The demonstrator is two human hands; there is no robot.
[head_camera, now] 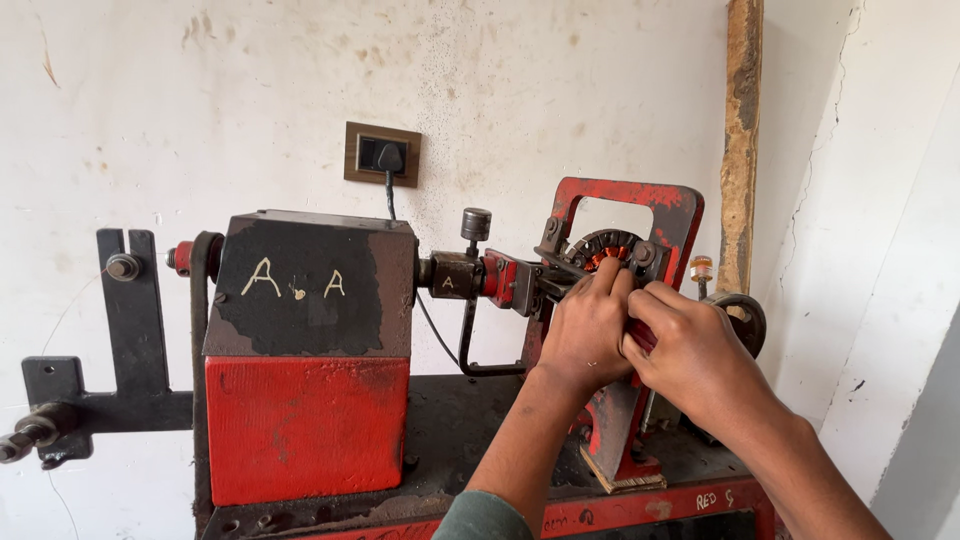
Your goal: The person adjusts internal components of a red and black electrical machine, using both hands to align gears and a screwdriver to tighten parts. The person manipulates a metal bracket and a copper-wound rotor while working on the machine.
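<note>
Your left hand (590, 335) grip closed on round copper-wound core (603, 249) in red frame (660, 205), covering its lower half. Your right hand (690, 355): fingers curled against left, grip contents hidden. Black-red machine (305, 350) on desk (450, 420); stained white wall (200, 100) far.

L forearm comes up from 6 o'clock, wrist straight, left hand (588, 325) knuckles toward cam, fingers curled and pressed fwd at 12 o'clock. R forearm enters from 4 o'clock, right hand (690, 345) cupped, fingers bent toward 9 o'clock, touching L hand.
</note>
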